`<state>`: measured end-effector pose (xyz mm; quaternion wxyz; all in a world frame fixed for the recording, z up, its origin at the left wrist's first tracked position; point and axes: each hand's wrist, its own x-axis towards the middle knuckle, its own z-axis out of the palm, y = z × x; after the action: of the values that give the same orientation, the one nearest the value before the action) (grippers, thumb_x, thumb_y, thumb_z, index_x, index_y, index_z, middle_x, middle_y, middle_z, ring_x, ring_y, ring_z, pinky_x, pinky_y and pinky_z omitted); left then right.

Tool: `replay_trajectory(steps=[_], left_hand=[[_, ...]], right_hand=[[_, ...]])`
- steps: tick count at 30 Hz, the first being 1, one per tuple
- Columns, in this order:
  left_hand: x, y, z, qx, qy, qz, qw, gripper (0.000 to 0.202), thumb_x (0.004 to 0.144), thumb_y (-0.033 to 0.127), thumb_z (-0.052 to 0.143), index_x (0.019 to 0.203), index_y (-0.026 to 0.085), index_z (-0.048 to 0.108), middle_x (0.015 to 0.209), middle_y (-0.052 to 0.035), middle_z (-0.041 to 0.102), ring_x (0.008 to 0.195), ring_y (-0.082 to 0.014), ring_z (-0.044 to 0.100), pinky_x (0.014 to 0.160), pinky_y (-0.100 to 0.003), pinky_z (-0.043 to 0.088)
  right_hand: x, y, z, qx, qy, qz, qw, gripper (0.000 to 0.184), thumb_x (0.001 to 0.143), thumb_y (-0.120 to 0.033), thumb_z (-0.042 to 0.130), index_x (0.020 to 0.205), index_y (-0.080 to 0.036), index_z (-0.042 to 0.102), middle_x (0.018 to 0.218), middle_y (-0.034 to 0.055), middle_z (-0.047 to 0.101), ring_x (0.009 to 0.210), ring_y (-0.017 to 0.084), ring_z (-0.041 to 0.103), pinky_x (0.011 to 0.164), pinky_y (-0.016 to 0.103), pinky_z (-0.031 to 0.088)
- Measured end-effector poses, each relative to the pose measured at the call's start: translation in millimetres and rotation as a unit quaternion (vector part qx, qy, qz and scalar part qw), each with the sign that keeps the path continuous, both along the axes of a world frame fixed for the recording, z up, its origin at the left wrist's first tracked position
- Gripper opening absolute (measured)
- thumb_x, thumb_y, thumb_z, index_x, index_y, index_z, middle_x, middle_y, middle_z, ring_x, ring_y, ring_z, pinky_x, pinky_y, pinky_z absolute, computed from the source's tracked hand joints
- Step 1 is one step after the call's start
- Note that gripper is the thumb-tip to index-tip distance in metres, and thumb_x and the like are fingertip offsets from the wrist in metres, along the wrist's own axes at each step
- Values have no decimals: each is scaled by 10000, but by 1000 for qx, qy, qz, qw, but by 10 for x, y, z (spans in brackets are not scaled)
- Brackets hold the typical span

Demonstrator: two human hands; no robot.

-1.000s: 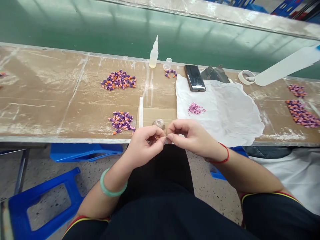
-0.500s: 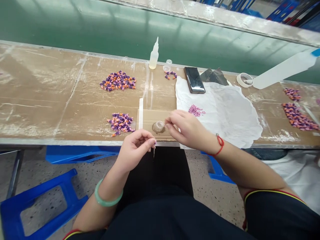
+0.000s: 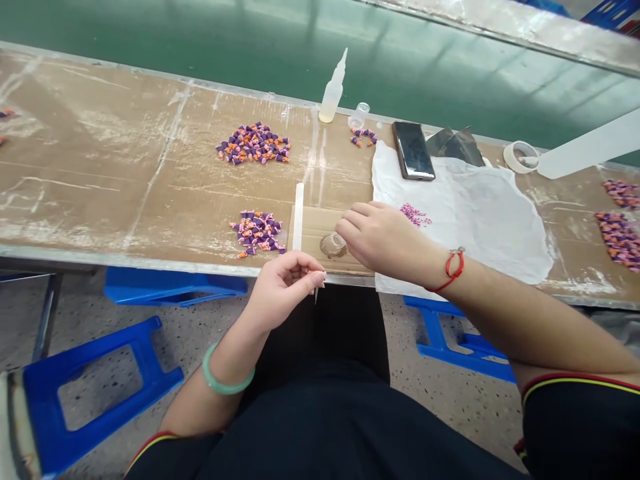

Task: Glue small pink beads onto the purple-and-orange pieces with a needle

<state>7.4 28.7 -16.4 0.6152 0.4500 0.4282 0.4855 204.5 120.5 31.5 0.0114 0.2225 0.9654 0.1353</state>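
Just past the table's front edge, my left hand (image 3: 286, 288) is closed in a pinch on a small pink-and-orange piece (image 3: 323, 272). A thin pale tip points down below those fingers. My right hand (image 3: 383, 235) has its fingers drawn together beside a small clear glass cup (image 3: 334, 244); whatever they hold is hidden. That cup rests on a cardboard piece (image 3: 311, 223) with a white strip (image 3: 299, 217) along its left side. A pile of small purple, pink and orange pieces (image 3: 257, 232) lies left of the cardboard. Tiny pink bits (image 3: 415, 215) are spread on a white cloth (image 3: 480, 220).
Farther back lie another pile of pieces (image 3: 254, 143), a nozzle bottle (image 3: 333, 90), a clear jar (image 3: 359, 115) and a phone (image 3: 413, 151). A tape roll (image 3: 520, 157) is beyond the cloth. More pieces (image 3: 620, 239) lie far right. Blue stools (image 3: 100, 393) stand below.
My right hand has turned, its back now facing up more, and stays beside the cup. My left hand keeps its pinch. The whole view has shifted a little.
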Motion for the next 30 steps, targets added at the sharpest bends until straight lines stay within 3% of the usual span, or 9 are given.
replay_trajectory(steps=[9,11,13,15,18,20,22,24,30], left_hand=[[-11,-11,-51,9,-16,11,1000,231,763,346,808,725,163,672,636,-8,676,554,-96,595,542,-201,504],[-6,-15,-52,10,-30,24,999,240,744,347,830,731,160,680,639,-12,690,545,-97,612,537,-201,522],[8,-21,-35,16,-48,45,998,246,727,345,851,737,160,690,659,-22,715,537,-100,634,516,-195,528],[31,-32,1,26,-71,71,995,238,715,333,865,749,162,703,693,-31,744,536,-103,660,475,-177,514],[74,-60,75,37,-97,102,989,225,707,320,879,766,170,722,719,-33,768,543,-119,698,417,-154,491],[101,-86,122,40,-106,114,987,212,714,317,879,767,174,732,707,-27,771,541,-129,713,405,-149,499],[122,-114,159,45,-114,119,985,185,729,302,873,762,177,741,700,-21,773,537,-130,721,411,-144,519],[138,-138,183,51,-121,121,984,148,742,274,867,768,181,754,717,-17,783,548,-127,731,439,-139,546],[184,-171,214,55,-136,135,980,121,733,224,877,776,187,770,731,-10,795,574,-121,746,528,-146,606]], right_hand=[[-29,15,37,-3,-21,18,1000,209,897,-34,468,767,-146,588,721,85,582,681,231,512,618,324,319],[-9,11,67,-41,16,3,999,220,921,-76,448,761,-147,580,718,89,586,673,223,512,618,324,333],[3,-26,116,-129,90,-28,987,218,943,-135,441,768,-154,569,703,74,585,651,202,515,610,314,354],[-2,-104,179,-269,182,-79,942,210,960,-195,456,781,-166,561,695,46,602,617,169,532,586,286,384],[-39,-270,278,-489,290,-164,806,177,967,-235,496,819,-181,575,780,39,690,684,150,642,606,245,474],[-66,-375,331,-576,337,-198,718,157,968,-242,517,834,-185,577,865,51,728,800,163,701,684,245,540],[-84,-452,371,-612,362,-207,672,142,957,-245,552,829,-186,569,875,49,732,840,170,714,742,259,571],[-89,-499,399,-612,373,-203,667,137,936,-237,586,812,-184,566,824,35,718,790,163,703,720,255,572],[-81,-541,432,-552,375,-187,721,132,910,-233,588,790,-178,576,678,-6,648,586,113,590,525,206,456]])
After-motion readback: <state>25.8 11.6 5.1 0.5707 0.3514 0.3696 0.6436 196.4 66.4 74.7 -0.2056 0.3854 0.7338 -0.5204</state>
